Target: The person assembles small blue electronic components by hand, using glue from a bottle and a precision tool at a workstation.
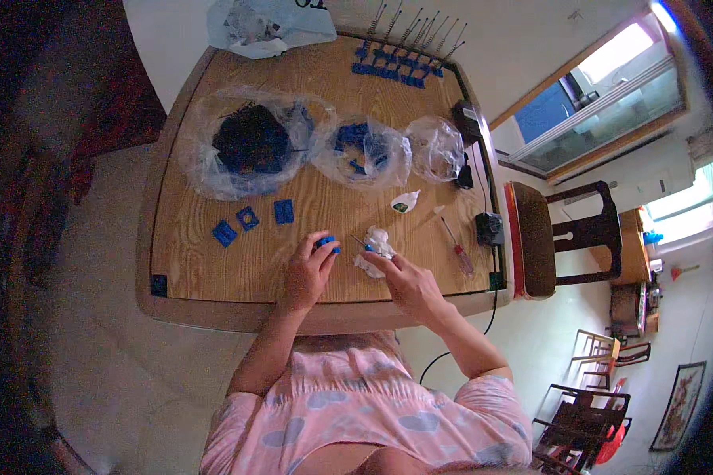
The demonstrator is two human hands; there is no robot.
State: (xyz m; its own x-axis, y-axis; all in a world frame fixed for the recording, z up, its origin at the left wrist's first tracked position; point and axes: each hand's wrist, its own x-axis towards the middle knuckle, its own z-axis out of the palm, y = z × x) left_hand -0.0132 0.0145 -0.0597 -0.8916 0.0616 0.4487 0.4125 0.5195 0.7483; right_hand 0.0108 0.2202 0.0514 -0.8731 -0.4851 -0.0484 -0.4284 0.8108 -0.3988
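My left hand [309,273] is closed on a small blue plastic part [328,244] above the near side of the wooden table. To its right, my right hand [410,286] pinches a thin rod [358,239] with a bit of blue at the fingertips; its exact kind is too small to tell. Under and beside those fingers lies a crumpled white tissue [378,238]. Three loose blue plastic parts lie farther left: a flat one [284,211], one with a round opening [248,218] and another block [224,233].
Clear plastic bags of dark pieces [249,138], blue parts [356,150] and lighter contents [436,150] stand across the middle. A small white squeeze bottle [405,203], a screwdriver [461,257] and a black adapter [489,229] lie right. Blue parts with springy rods [400,63] stand behind.
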